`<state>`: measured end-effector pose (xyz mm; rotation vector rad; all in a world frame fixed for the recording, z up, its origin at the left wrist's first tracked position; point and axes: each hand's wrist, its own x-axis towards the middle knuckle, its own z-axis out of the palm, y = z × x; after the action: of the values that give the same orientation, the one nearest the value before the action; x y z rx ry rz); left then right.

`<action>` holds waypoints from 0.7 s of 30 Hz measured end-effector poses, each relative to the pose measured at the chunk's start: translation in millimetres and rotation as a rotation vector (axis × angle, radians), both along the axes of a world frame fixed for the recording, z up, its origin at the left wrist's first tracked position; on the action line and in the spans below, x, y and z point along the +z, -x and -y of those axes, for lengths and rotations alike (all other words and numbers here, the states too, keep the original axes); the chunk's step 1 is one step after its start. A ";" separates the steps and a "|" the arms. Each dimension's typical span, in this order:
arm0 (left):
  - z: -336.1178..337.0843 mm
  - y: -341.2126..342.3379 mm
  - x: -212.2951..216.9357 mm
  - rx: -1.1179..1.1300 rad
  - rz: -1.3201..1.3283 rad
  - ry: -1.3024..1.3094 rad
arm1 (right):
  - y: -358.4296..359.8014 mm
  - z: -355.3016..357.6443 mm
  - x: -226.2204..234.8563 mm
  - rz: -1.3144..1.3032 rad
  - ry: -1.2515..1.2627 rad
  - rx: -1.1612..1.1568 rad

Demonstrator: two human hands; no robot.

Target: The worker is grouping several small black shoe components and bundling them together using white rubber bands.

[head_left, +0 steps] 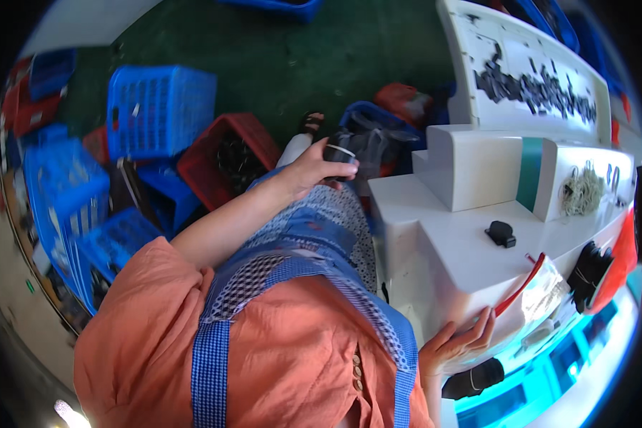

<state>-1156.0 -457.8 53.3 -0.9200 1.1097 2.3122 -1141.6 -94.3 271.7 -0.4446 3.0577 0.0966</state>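
Note:
Out over my lap, my left hand (315, 170) is closed round a dark bundle (340, 153) with a pale band across it; its exact kind is not clear. My right hand (465, 344) rests with fingers stretched out on the edge of the white worktable (435, 239), holding nothing. Beside those fingers lies a clear plastic bag (546, 289) with a red edge. A small black buckle-like piece (501, 233) sits on the tabletop. Black banded bundles (590, 274) lie farther right, and another dark roll (474, 379) is below my right hand.
A white tray (471, 43) with many small black pieces stands at the back right, above white machine housing (471, 167). Pale cord (583, 192) lies tangled near it. Blue crates (160, 110) and a red crate (196, 167) stand on the left; a blue bin (367, 110) is ahead.

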 end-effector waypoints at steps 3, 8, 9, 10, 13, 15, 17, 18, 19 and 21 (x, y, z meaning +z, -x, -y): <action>-31.4 -79.8 35.7 0.038 -0.095 0.048 | -9.5 -0.7 -3.5 -0.064 0.031 0.043; -92.6 -216.1 64.6 -0.019 -0.149 -0.069 | -18.9 -29.6 -12.5 -0.268 -0.003 0.221; -95.0 -233.0 74.5 0.014 -0.132 -0.124 | -20.3 -31.2 -14.2 -0.268 0.014 0.272; -97.0 -248.0 82.7 0.064 -0.128 -0.120 | -23.3 -34.7 -13.0 -0.248 -0.014 0.224; -105.9 -280.2 102.9 0.189 -0.220 -0.098 | -13.8 -53.9 -19.9 -0.208 -0.044 0.171; -112.7 -292.4 113.7 0.239 -0.304 -0.153 | 6.2 -64.6 -29.9 -0.321 -0.088 0.257; -119.9 -302.8 125.0 0.249 -0.302 -0.032 | 23.8 -61.0 -32.2 -0.375 -0.112 0.394; -127.4 -308.4 120.4 0.251 -0.286 0.036 | 30.7 -57.4 -34.9 -0.331 -0.184 0.311; -135.0 -314.8 109.1 0.250 -0.266 0.105 | 38.8 -57.1 -41.8 -0.287 -0.256 0.226; -148.1 -327.6 95.7 0.308 -0.311 0.266 | 87.0 -86.5 -64.0 -0.326 -0.008 0.351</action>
<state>-828.4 -309.6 149.0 -0.8974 1.5256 2.6702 -1228.6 -7.9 207.7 -1.0596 3.2472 0.2140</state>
